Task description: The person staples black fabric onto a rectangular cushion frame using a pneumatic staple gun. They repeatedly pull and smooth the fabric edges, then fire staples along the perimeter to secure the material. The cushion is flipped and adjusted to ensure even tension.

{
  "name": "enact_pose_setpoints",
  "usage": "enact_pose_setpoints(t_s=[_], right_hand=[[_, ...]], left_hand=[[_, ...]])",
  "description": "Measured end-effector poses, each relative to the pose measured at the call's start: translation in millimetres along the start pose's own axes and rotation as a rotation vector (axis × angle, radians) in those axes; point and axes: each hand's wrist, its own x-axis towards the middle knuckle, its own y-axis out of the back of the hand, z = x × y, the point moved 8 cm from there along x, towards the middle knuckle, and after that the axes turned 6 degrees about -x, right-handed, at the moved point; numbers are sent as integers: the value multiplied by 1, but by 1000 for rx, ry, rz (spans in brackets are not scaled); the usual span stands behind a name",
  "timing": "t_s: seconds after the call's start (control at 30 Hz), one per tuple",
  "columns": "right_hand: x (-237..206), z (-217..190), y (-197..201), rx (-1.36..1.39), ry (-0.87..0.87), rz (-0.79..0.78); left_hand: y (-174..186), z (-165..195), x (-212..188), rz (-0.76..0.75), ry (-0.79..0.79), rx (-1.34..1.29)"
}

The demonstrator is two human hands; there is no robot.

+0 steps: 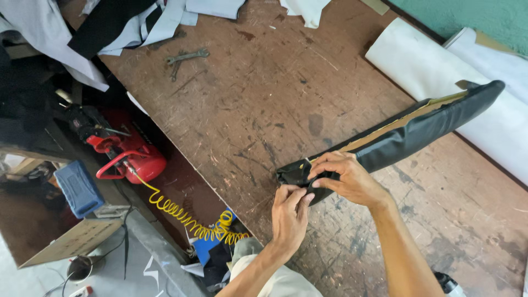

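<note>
Fingers (pixel 300 197) pinching black vinyl-covered panel (pixel 418 129), long, narrow, tan underside showing

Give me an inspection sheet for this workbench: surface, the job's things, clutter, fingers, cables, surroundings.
Surface: worn, stained wooden table.
Job's things: long black padded panel lying on the table, its near end held in both hands.
Clutter: two wrenches near the far edge; pale fabric scraps heaped at the far corner; white material rolls beside the panel.
Fingers: left hand pinches the black cover at the panel's end; right hand presses on top of it.
Cables: yellow coiled hose running from the red compressor.
Surroundings: blue case, cardboard on the floor, green wall.
</note>
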Motion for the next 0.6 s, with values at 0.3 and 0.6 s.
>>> enact_pose_setpoints(t_s=[0.3, 0.6], right_hand=[[-3, 11, -2, 20, 5, 81], [-16, 8, 0, 144, 11, 63]], left_hand=[[-2, 25, 30, -239, 52, 283], [-9, 29, 43, -343, -239, 227]])
